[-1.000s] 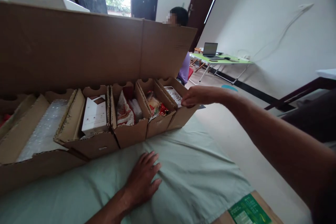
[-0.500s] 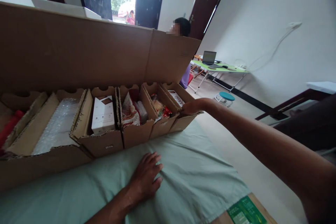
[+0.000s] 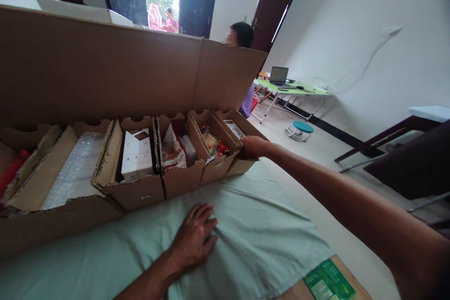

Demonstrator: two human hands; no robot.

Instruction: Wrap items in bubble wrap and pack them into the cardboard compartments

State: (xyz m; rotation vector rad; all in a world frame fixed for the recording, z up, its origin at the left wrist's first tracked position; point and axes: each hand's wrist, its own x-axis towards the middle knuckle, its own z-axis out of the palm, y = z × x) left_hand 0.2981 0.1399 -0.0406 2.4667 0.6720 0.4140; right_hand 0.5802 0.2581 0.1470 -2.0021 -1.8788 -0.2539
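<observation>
A long cardboard box [image 3: 105, 75] with a raised lid stands on a pale green cloth [image 3: 253, 229]. It is split into several open compartments. My right hand [image 3: 253, 146] grips the front rim of the rightmost compartment [image 3: 242, 165], fingers curled over its edge beside a printed white packet [image 3: 235, 128]. My left hand [image 3: 195, 236] lies flat on the cloth in front of the box, fingers spread, holding nothing. Other compartments hold red snack packets [image 3: 213, 143], a white-and-red bag [image 3: 172, 150], a white carton [image 3: 138, 154] and bubble wrap [image 3: 73, 168].
A person sits behind the box lid near a dark doorway [image 3: 197, 0]. A green folding table [image 3: 291, 89] with a laptop [image 3: 279, 75] and a small teal stool [image 3: 302, 127] stand at the right wall. A green-labelled carton [image 3: 328, 282] pokes out under the cloth.
My right hand has dropped from above the rightmost compartment to its front rim and closed on it. The view shifted slightly; my left hand stayed flat on the cloth.
</observation>
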